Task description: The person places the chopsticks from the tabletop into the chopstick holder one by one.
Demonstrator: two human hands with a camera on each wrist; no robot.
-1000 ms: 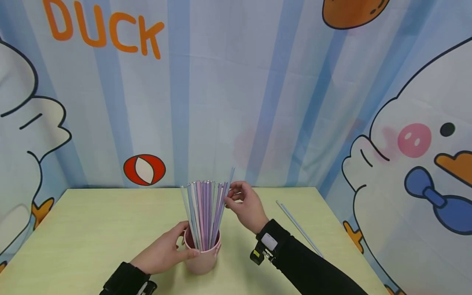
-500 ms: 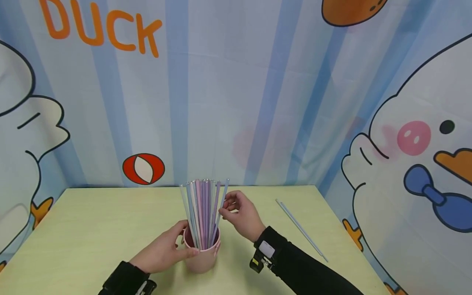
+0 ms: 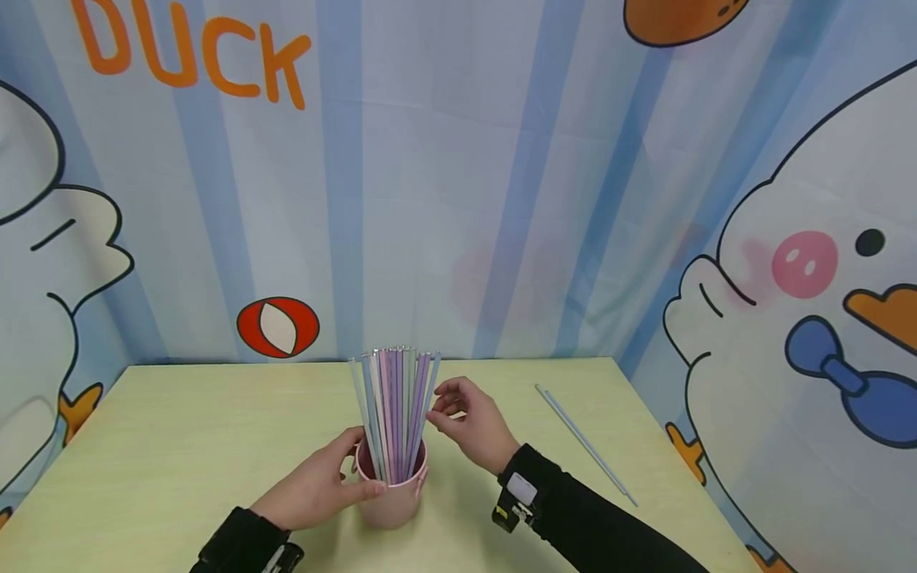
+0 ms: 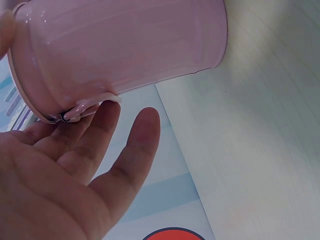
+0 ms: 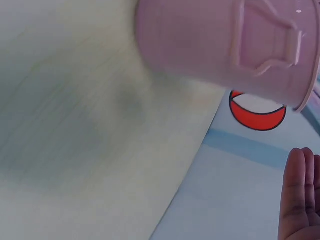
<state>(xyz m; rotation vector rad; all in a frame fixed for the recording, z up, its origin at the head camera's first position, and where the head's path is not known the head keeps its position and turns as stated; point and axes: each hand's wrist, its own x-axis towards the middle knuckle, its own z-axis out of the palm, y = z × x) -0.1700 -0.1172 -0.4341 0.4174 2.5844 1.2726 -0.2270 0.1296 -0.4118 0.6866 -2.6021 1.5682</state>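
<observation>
A pink cup [image 3: 390, 507] stands on the table, packed with upright drinking straws [image 3: 394, 414] in purple, pink, blue and clear tones. My left hand [image 3: 315, 487] holds the cup at its left side, thumb over the front rim. In the left wrist view, fingers of that hand lie at the small loop handle [image 4: 92, 104], and one finger stands off the wall. My right hand [image 3: 476, 423] is just right of the bundle, its fingers loosely bent and thumb tip beside a pale blue straw [image 3: 432, 382]. The right wrist view shows those fingers nearly straight and away from the cup.
Two loose bluish straws [image 3: 587, 447] lie side by side on the pale wooden table [image 3: 215, 422], right of the right hand. Behind the table hangs a striped curtain [image 3: 430, 199] with duck drawings. Each wrist wears a small camera.
My right hand came down with the pale blue straw, which went from above the bundle into the cup; the fingers then loosened and moved slightly right. My left hand stayed on the cup.
</observation>
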